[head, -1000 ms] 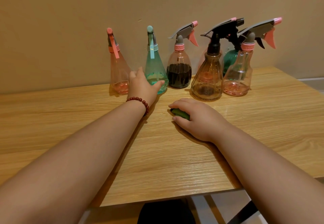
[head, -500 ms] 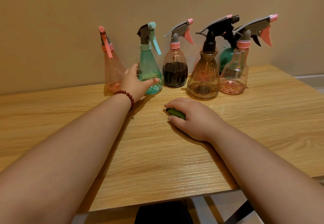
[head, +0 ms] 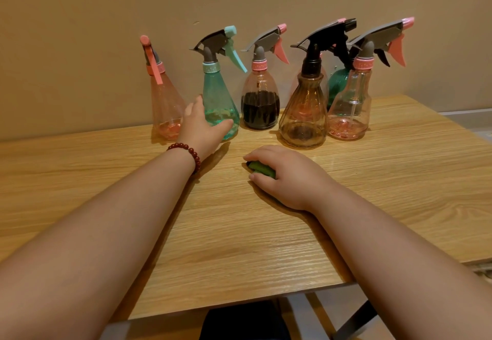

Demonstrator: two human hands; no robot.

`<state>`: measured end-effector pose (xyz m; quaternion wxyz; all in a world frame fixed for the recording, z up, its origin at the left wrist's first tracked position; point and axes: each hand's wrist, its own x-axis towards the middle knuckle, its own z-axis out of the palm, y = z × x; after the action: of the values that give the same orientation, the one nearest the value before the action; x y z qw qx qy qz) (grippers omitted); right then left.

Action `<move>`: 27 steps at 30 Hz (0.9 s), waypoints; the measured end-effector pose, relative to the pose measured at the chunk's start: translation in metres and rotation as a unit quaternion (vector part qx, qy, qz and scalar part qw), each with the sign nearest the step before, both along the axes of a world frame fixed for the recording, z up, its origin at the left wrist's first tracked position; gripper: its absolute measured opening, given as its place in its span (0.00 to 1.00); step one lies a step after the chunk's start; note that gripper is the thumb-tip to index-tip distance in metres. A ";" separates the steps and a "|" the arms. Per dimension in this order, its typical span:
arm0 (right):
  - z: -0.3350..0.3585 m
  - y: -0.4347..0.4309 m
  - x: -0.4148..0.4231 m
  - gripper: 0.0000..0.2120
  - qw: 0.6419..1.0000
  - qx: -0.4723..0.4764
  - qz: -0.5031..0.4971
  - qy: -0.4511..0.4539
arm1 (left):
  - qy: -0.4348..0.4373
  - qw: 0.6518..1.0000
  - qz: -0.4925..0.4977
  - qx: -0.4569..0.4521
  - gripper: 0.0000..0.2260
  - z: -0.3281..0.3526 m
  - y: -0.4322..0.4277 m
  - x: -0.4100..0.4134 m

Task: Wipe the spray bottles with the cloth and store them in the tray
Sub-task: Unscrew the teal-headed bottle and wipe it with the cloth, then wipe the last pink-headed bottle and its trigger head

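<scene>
Several spray bottles stand in a row against the wall on a wooden table (head: 239, 246). My left hand (head: 201, 124), with a red bead bracelet at the wrist, grips the base of the teal bottle (head: 217, 92), thumb in front and fingers behind it. A pink conical bottle (head: 163, 105) stands just left of that hand. My right hand (head: 282, 177) rests on the table and is curled over a green cloth (head: 262, 168), which shows only between thumb and fingers. No tray is in view.
To the right stand a pink bottle with dark liquid (head: 261, 100), an amber ribbed bottle (head: 304, 116), a clear pink bottle (head: 351, 105) and a dark green bottle (head: 338, 81) partly hidden behind them. The table's front edge is near my body.
The teal bottle has turned in my left hand, so its trigger now points right instead of toward me. My right hand has stayed on the cloth.
</scene>
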<state>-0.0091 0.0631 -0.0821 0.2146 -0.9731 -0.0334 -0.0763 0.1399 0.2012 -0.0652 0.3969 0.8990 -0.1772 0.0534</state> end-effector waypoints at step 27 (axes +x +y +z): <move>-0.002 -0.001 0.001 0.19 1.000 0.010 -0.001 -0.003 | -0.061 0.997 0.041 -0.021 0.37 -0.001 -0.011 -0.002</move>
<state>-0.0081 0.0621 -0.0837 0.2243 -0.9707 -0.0320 -0.0796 0.1376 0.1905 -0.0664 0.4019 0.8919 -0.1632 0.1277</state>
